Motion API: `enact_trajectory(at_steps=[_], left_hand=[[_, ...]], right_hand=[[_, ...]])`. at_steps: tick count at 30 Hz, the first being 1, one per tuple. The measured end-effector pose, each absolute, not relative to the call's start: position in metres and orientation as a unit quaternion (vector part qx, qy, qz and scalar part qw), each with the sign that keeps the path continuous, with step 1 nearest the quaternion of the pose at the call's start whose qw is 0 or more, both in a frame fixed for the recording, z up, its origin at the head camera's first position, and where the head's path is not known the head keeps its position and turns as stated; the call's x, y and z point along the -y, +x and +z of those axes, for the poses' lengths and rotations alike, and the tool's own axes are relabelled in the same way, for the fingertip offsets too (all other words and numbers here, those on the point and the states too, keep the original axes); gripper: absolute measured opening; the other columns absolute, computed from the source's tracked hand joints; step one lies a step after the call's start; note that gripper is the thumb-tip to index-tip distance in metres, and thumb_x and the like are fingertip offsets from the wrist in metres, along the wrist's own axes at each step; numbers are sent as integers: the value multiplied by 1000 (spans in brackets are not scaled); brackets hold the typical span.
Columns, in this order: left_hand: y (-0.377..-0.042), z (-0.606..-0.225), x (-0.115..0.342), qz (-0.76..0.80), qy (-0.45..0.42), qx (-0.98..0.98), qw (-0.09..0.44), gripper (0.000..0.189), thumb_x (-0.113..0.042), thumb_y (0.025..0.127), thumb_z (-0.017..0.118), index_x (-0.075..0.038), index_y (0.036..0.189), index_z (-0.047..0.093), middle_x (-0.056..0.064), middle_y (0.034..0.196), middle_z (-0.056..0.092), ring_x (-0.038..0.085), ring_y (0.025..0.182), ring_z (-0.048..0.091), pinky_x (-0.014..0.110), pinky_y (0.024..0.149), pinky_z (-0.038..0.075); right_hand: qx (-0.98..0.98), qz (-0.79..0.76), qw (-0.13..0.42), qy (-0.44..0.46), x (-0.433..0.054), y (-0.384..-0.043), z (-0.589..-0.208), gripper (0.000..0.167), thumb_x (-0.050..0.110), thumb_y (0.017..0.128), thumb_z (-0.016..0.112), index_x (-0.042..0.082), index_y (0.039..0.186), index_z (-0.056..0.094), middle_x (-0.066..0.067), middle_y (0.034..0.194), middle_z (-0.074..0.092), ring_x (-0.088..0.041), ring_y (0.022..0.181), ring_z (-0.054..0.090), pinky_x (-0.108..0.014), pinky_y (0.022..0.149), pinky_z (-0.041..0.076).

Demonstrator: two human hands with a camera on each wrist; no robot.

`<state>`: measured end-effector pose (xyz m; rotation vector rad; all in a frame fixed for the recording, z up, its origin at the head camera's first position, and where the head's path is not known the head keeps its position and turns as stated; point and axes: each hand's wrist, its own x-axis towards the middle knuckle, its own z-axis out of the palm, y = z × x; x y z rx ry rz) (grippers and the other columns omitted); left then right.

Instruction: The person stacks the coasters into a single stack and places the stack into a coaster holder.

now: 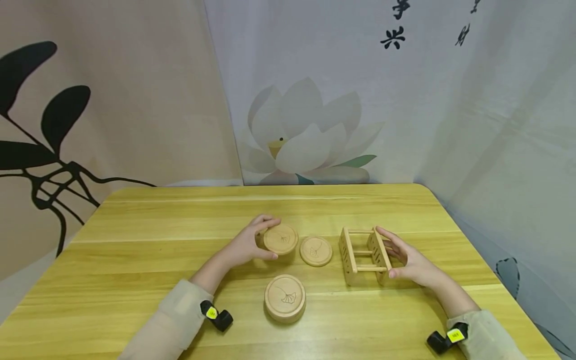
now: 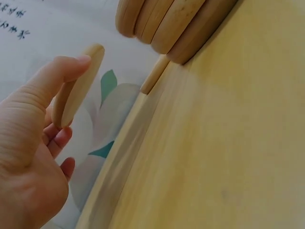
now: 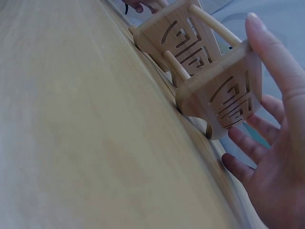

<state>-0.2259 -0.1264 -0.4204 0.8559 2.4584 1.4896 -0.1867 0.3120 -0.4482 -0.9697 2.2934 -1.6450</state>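
Note:
My left hand (image 1: 252, 242) pinches a round wooden coaster (image 1: 281, 239) by its edge, thumb on the near side. The left wrist view shows this coaster (image 2: 78, 88) tilted and raised above the tabletop. Just right of it, a coaster (image 1: 316, 251) with an engraved ginkgo leaf lies flat. Nearer the front stands a stack of several coasters (image 1: 285, 298), also seen as a coaster stack (image 2: 167, 24) in the left wrist view. With thumb and fingers at opposite edges, my right hand (image 1: 411, 260) grips the right side panel of a wooden coaster holder (image 3: 228, 95), which stands upright.
Everything rests on a wood-grain table (image 1: 135, 250). A fabric backdrop (image 1: 171, 90) with printed leaves and a lotus hangs behind its far edge. Two round bars (image 1: 369, 268) join the holder's cut-out side panels along the top.

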Motion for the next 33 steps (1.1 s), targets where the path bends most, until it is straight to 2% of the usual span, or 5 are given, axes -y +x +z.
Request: enact_trajectory(at_steps=[8, 15, 26, 33], left_hand=[[-218, -423, 131, 497, 293, -815, 53, 85, -12, 67, 87, -10, 142, 47, 4, 142, 37, 30, 135, 27, 62, 106, 20], [-206, -418, 131, 497, 303, -811, 60, 85, -12, 67, 87, -7, 142, 46, 7, 142, 37, 32, 135, 27, 64, 104, 21], [-191, -414, 130, 493, 308, -810, 68, 87, -18, 64, 89, -11, 141, 48, -2, 140, 39, 26, 134, 29, 61, 106, 19], [-181, -413, 130, 495, 320, -804, 82, 88, -19, 62, 89, -12, 141, 49, -1, 140, 40, 27, 134, 29, 64, 106, 15]], right_hand=[[-770, -544, 76, -323, -314, -188, -451, 94, 38, 85, 73, 12, 154, 16, -6, 158, 17, -9, 133, 33, -19, 105, 29], [-769, -545, 75, -326, -313, -188, -450, 94, 37, 85, 73, 11, 154, 16, -7, 158, 17, -11, 133, 33, -20, 105, 29], [-768, -544, 74, -330, -313, -188, -450, 94, 38, 85, 72, 10, 154, 15, -8, 158, 16, -10, 133, 33, -20, 105, 28], [-768, -545, 78, -327, -313, -188, -449, 93, 35, 86, 73, 11, 154, 14, -8, 158, 16, -9, 133, 33, -19, 105, 29]])
